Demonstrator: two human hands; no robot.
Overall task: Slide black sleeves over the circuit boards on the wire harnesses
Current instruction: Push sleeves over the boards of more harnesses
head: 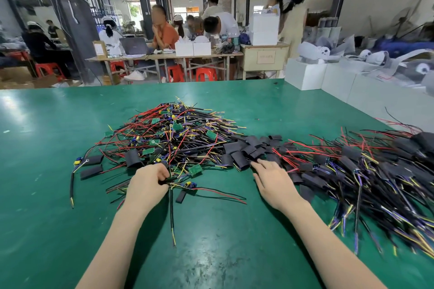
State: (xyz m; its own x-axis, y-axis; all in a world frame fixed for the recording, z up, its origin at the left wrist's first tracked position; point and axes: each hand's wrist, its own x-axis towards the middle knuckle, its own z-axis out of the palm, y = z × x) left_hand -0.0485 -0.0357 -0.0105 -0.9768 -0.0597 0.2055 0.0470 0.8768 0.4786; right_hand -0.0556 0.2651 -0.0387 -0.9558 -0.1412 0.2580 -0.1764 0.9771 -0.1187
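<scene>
One head-worn wide-angle view looks forward and down, close over the green table [47, 195], workshop beyond.

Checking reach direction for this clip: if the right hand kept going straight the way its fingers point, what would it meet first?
The right hand points forward and slightly left; its fingers are already at the near edge of the loose black sleeves. Those come first, though actual contact is hard to judge.
</scene>
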